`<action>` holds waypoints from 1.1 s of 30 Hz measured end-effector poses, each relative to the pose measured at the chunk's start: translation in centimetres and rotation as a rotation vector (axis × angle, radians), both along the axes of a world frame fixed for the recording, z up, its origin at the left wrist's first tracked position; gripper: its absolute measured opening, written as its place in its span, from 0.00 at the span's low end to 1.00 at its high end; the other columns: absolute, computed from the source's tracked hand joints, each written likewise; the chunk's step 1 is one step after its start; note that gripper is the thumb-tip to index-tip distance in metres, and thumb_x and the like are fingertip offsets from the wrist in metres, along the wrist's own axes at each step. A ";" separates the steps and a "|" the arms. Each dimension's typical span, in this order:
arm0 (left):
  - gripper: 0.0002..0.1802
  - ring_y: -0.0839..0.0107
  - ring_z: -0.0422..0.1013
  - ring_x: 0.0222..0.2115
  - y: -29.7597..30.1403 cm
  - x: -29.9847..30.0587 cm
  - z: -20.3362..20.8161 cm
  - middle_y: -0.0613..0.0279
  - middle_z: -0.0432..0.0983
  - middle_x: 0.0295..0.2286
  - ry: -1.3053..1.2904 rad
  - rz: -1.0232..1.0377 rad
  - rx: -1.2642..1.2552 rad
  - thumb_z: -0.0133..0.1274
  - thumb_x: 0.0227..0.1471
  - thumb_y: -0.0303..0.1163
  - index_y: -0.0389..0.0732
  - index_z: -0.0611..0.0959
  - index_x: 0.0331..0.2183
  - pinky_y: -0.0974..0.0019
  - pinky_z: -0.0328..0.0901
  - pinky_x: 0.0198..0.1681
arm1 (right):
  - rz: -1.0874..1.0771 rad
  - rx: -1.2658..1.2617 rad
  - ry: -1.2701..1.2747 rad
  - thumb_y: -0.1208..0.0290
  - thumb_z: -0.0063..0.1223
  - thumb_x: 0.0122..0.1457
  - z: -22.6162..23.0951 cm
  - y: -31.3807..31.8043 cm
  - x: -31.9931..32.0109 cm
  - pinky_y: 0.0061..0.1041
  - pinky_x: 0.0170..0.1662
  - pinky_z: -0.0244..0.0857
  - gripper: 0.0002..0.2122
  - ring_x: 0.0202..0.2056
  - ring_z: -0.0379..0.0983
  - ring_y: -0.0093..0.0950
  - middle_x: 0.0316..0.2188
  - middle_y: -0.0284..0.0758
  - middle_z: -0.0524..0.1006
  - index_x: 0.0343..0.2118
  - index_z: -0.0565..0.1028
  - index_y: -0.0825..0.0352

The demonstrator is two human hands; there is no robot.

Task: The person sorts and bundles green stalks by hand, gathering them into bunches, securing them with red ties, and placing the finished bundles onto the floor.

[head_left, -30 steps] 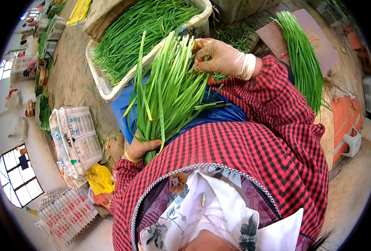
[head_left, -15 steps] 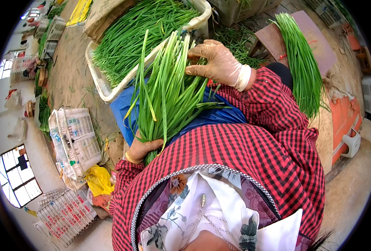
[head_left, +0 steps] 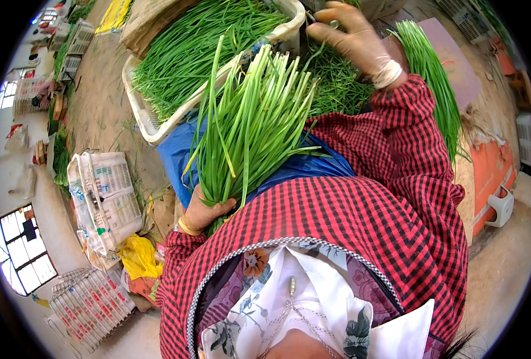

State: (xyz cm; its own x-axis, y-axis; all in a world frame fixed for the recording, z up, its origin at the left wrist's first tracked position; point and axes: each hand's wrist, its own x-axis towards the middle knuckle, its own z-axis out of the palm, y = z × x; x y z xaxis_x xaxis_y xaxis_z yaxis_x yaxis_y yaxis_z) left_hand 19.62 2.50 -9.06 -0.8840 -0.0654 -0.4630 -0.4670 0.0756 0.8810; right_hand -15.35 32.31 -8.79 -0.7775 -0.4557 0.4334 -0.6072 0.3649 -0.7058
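My left hand point(head_left: 204, 210) is closed around the leafy lower part of a thick bunch of green garlic chives point(head_left: 253, 119) resting on a blue apron point(head_left: 178, 149) over my lap. The bunch's pale cut ends point up and away. My right hand point(head_left: 356, 40), in a thin translucent glove, is raised to the right of the bunch, thumb and fingers apart. Just below its thumb shows a thin green strand, apparently loose from the fingers. Beneath that hand lies a heap of scattered chive leaves point(head_left: 340, 90).
A white plastic crate point(head_left: 140, 113) full of chives stands ahead. At the right, another chive bunch point(head_left: 430, 90) lies across a low board point(head_left: 457, 66). White baskets point(head_left: 107, 203), a yellow plastic bag point(head_left: 140, 257) and a stack of crates point(head_left: 92, 308) are on the left.
My right hand has left the chive bunch and moved up and to the right, over the leaf heap. The bunch's tops have fanned out slightly to the right; my left hand keeps its hold.
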 end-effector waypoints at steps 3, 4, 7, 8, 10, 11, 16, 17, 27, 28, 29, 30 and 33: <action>0.14 0.76 0.72 0.31 -0.4 -0.9 -0.2 0.64 0.80 0.33 0.097 -0.195 -0.249 0.58 0.47 0.21 0.36 0.80 0.40 0.68 0.67 0.37 | 0.299 0.114 0.106 0.45 0.60 0.51 -1.0 -3.2 2.6 0.39 0.63 0.52 0.23 0.61 0.57 0.46 0.57 0.45 0.67 0.37 0.82 0.63; 0.13 0.75 0.72 0.30 -0.4 -1.1 0.1 0.63 0.80 0.31 0.113 -0.220 -0.271 0.58 0.47 0.21 0.35 0.81 0.38 0.68 0.67 0.36 | 0.303 0.256 0.187 0.43 0.59 0.50 -1.0 -3.6 3.3 0.42 0.65 0.48 0.25 0.64 0.53 0.46 0.59 0.44 0.66 0.38 0.82 0.62; 0.10 0.72 0.72 0.28 0.2 -1.4 0.8 0.62 0.80 0.29 0.135 -0.263 -0.344 0.58 0.46 0.24 0.35 0.82 0.35 0.67 0.67 0.35 | 0.239 0.324 0.240 0.39 0.57 0.49 -1.4 -3.9 3.6 0.45 0.67 0.42 0.28 0.66 0.48 0.46 0.61 0.44 0.63 0.39 0.82 0.60; 0.09 0.71 0.73 0.28 0.4 -1.4 0.9 0.61 0.80 0.30 0.124 -0.243 -0.311 0.58 0.46 0.24 0.35 0.82 0.34 0.67 0.67 0.35 | 0.236 0.311 0.239 0.39 0.57 0.49 -1.5 -3.8 3.7 0.45 0.67 0.42 0.27 0.66 0.48 0.46 0.62 0.43 0.62 0.40 0.82 0.60; 0.09 0.69 0.73 0.28 0.5 -1.5 1.2 0.59 0.81 0.30 0.103 -0.205 -0.243 0.58 0.46 0.26 0.35 0.82 0.33 0.66 0.67 0.35 | 0.227 0.286 0.236 0.39 0.57 0.49 -1.1 -3.5 4.6 0.45 0.67 0.41 0.27 0.66 0.47 0.46 0.63 0.43 0.60 0.41 0.82 0.60; 0.09 0.67 0.73 0.28 0.4 -1.7 1.3 0.58 0.81 0.30 0.109 -0.248 -0.305 0.58 0.46 0.27 0.35 0.82 0.33 0.66 0.67 0.35 | 0.230 0.316 0.254 0.50 0.62 0.49 -0.8 -3.4 5.4 0.47 0.66 0.44 0.23 0.65 0.49 0.48 0.62 0.44 0.61 0.46 0.80 0.55; 0.11 0.61 0.74 0.29 0.8 -1.9 1.1 0.56 0.80 0.31 0.240 -0.361 -0.510 0.59 0.46 0.28 0.35 0.82 0.34 0.64 0.68 0.36 | 0.184 0.443 0.041 0.59 0.60 0.51 -3.0 -5.7 8.0 0.48 0.66 0.43 0.19 0.64 0.53 0.47 0.60 0.41 0.65 0.48 0.78 0.51; 0.11 0.61 0.74 0.30 0.9 -2.0 1.1 0.56 0.80 0.31 0.230 -0.340 -0.490 0.59 0.46 0.28 0.35 0.82 0.34 0.63 0.68 0.37 | 0.164 0.437 0.053 0.62 0.59 0.50 -3.5 -5.7 7.9 0.48 0.65 0.44 0.19 0.64 0.54 0.45 0.58 0.39 0.67 0.48 0.78 0.51; 0.14 0.70 0.73 0.32 0.5 -2.0 1.7 0.60 0.80 0.33 0.106 -0.282 -0.271 0.59 0.46 0.25 0.35 0.81 0.39 0.66 0.67 0.39 | 0.005 0.331 -0.041 0.71 0.51 0.59 -5.4 1.0 0.8 0.35 0.34 0.68 0.06 0.30 0.75 0.43 0.27 0.44 0.76 0.35 0.75 0.69; 0.14 0.72 0.73 0.32 0.3 -1.6 1.6 0.61 0.80 0.33 0.084 -0.240 -0.205 0.59 0.47 0.24 0.34 0.81 0.39 0.67 0.67 0.39 | -0.053 0.456 -0.142 0.68 0.51 0.61 -5.9 2.4 -0.8 0.35 0.34 0.68 0.09 0.31 0.76 0.42 0.28 0.45 0.77 0.36 0.75 0.68; 0.16 0.74 0.72 0.34 0.3 -1.2 1.2 0.66 0.79 0.33 0.058 -0.162 -0.099 0.60 0.46 0.23 0.35 0.80 0.41 0.67 0.67 0.39 | -0.121 0.720 -0.244 0.59 0.54 0.59 -5.7 4.0 -1.9 0.38 0.38 0.68 0.14 0.32 0.76 0.43 0.27 0.43 0.78 0.39 0.76 0.66; 0.18 0.75 0.72 0.34 0.2 -1.3 1.0 0.66 0.79 0.34 0.060 -0.141 -0.089 0.60 0.46 0.22 0.36 0.80 0.42 0.67 0.67 0.39 | -0.147 0.731 -0.253 0.55 0.55 0.58 -5.8 5.0 -1.9 0.37 0.44 0.66 0.20 0.39 0.74 0.42 0.35 0.44 0.76 0.45 0.73 0.66; 0.23 0.73 0.73 0.32 -0.7 -0.5 -0.4 0.63 0.79 0.35 0.113 -0.085 -0.077 0.62 0.44 0.19 0.37 0.78 0.45 0.67 0.69 0.38 | -0.038 0.505 -0.450 0.43 0.57 0.55 -5.7 5.7 -1.2 0.34 0.61 0.58 0.40 0.59 0.65 0.39 0.60 0.47 0.66 0.63 0.60 0.67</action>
